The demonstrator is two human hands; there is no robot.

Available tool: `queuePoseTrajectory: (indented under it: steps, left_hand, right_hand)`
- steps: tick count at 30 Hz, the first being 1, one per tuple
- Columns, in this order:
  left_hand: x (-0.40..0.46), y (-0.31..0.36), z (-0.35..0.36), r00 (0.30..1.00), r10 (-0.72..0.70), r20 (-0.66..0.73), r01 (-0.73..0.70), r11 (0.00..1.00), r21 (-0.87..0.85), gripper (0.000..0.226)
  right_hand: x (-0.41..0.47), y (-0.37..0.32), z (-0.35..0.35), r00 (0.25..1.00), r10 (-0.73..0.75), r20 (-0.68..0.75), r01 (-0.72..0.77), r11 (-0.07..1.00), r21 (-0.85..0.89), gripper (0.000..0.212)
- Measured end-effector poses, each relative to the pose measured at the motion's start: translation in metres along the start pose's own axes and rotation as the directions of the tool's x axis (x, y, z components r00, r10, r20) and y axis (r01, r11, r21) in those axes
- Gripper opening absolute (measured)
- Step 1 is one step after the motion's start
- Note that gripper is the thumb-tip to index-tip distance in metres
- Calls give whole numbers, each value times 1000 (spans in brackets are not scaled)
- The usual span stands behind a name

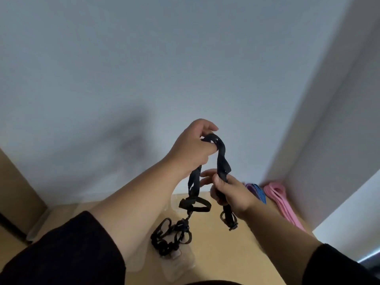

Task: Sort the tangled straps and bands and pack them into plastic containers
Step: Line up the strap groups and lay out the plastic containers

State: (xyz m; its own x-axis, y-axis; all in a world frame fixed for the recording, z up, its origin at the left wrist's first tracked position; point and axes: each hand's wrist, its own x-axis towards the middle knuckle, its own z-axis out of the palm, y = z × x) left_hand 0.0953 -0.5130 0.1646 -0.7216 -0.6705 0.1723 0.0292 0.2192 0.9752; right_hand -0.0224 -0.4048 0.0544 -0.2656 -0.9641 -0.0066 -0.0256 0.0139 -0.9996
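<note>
Nearest, a clear plastic container (174, 262) lies on the tan surface (226, 254); the tangled lower end of the black strap (221, 153) rests on it, probably to keep loose hardware gathered. Above, the right hand (232, 194) has its grip closed round one run of the strap, buckle end hanging free below. The left hand (191, 149) pinches the top bend, raised so the two runs hang apart for untwisting. Farthest, the purple-blue bands (257, 191) and pink band (281, 199) lie against the wall, set aside.
</note>
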Motion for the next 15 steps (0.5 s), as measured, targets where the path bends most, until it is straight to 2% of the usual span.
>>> queuePoseTrajectory:
  steps: [2,4,7,12,13,15]
  left_hand:
    - [3,11,5,1000,21,-13,-22,997,-69,45]
    - [4,16,12,1000,12,-19,-14,989,-149,45]
    - [4,14,16,998,-29,-48,20,983,-180,42]
    - [13,14,-1,996,-28,-89,29,1000,9,48]
    - [14,16,-3,996,-17,-87,19,1000,25,52]
    - [15,20,-4,997,4,-71,-1,999,51,55]
  right_hand:
    - [-4,6,9,995,9,97,-15,998,63,92]
    - [-7,8,17,987,2,163,-10,998,54,95]
    - [-14,3,24,984,27,176,-16,998,-64,72]
    - [-27,13,23,994,106,23,-97,965,-242,10]
    - [-29,17,22,992,123,-9,-121,958,-260,7]
    - [-34,24,21,986,157,-46,-164,957,-241,17]
